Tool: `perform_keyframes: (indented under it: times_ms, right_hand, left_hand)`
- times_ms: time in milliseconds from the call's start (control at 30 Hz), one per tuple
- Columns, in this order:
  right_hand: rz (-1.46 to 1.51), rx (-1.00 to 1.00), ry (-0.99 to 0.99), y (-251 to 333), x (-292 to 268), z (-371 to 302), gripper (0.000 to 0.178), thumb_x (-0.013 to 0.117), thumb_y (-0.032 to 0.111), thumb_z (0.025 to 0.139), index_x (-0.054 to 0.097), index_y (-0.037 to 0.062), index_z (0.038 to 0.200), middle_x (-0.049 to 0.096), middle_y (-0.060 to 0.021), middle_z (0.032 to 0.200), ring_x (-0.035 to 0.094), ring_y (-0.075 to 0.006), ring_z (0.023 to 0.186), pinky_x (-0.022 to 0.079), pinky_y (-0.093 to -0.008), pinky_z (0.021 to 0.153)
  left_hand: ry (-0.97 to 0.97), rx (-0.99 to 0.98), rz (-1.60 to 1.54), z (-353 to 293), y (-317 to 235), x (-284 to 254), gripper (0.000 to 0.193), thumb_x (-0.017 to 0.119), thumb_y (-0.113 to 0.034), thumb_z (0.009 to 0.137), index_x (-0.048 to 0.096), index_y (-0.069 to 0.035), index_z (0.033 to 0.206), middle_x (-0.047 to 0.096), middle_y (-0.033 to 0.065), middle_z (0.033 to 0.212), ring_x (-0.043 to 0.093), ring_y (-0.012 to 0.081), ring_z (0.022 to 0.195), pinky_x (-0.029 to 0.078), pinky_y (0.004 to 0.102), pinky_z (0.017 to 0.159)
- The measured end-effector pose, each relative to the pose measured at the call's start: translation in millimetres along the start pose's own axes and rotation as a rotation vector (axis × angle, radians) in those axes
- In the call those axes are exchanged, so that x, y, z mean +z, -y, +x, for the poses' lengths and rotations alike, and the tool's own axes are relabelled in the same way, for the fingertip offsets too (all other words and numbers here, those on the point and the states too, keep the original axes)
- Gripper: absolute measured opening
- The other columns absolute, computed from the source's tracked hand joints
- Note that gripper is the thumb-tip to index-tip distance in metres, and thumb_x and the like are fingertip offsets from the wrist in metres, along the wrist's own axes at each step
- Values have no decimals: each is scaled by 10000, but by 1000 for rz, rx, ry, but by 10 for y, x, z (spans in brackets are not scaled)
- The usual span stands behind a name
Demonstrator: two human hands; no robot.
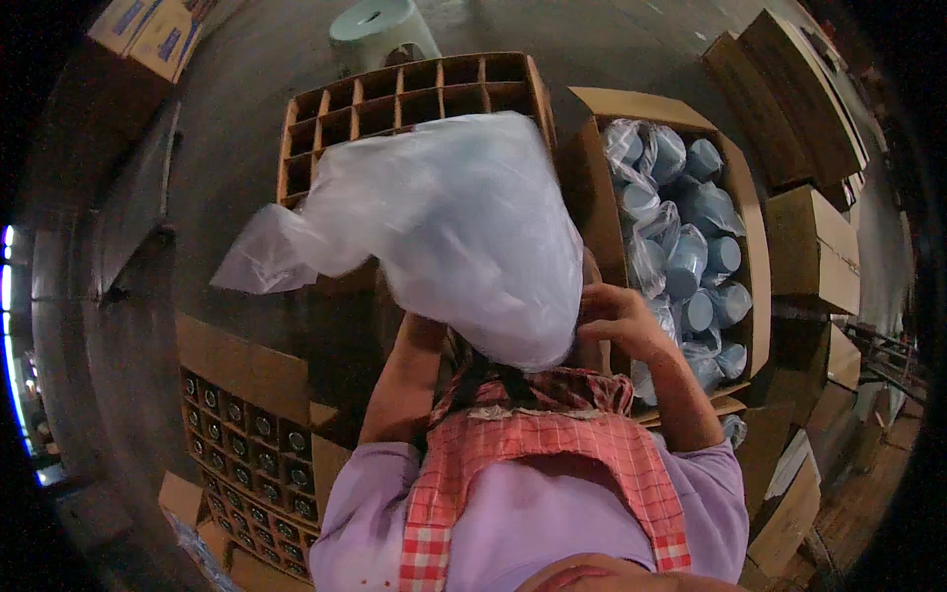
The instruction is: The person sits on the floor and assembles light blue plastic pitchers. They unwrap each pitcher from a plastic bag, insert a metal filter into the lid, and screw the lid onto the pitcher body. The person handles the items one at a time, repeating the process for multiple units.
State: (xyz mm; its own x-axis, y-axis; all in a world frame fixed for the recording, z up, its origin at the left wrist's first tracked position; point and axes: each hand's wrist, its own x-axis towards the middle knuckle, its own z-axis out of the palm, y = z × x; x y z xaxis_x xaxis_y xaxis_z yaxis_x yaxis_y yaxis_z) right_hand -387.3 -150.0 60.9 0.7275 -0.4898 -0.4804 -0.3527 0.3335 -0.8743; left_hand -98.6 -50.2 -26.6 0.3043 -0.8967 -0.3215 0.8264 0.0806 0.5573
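A large cloudy plastic bag (464, 227) spreads in front of my chest, blurred by motion, with a bluish shape showing faintly through it. One twisted corner of the bag trails to the left. My left hand (424, 331) is under the bag's lower left side, and its fingers are hidden. At the lower right edge of the bag is my right hand (617, 314), its fingers apart and slightly bent; I cannot tell whether they touch the plastic. Behind the bag stands a divided carton (538, 99) with square cardboard cells, partly covered by the bag.
To the right, an open carton (755, 247) holds several blue-grey cylindrical pieces (686, 261) in clear plastic. At lower left is a divided carton (242, 360) filled with dark round-topped items. A pale green cylindrical stool (380, 25) stands beyond. Folded cardboard (789, 99) and a closed box (814, 247) lie far right.
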Motion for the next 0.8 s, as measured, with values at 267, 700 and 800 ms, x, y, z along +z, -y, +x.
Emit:
perform_keyframes:
  times_ms: [267,700,800]
  right_hand:
    - [-644,-925,4,496,427,293,565,728,151,673,564,24,1199,506,-160,1329,525,-274,1148,423,-393,958]
    - [-708,-204,-612,-695,-463,976,314,658,158,792,614,-4,1057,592,-116,1047,576,-215,911,467,-338,792]
    - [-896,279,-312,-2037,-216,890,267,642,159,819,625,-11,1024,612,-105,982,588,-201,856,478,-325,754]
  left_hand:
    - [23,-69,191,-178,-70,-21,683,666,-361,832,404,-33,1371,496,90,1297,511,204,1131,406,358,952]
    - [91,280,720,-939,-2,119,1250,878,-343,441,237,-115,1490,450,131,1392,432,261,1271,282,369,1087]
    - [54,251,858,-896,-128,162,1202,851,-297,467,242,-89,1483,462,125,1381,447,253,1255,304,348,1073]
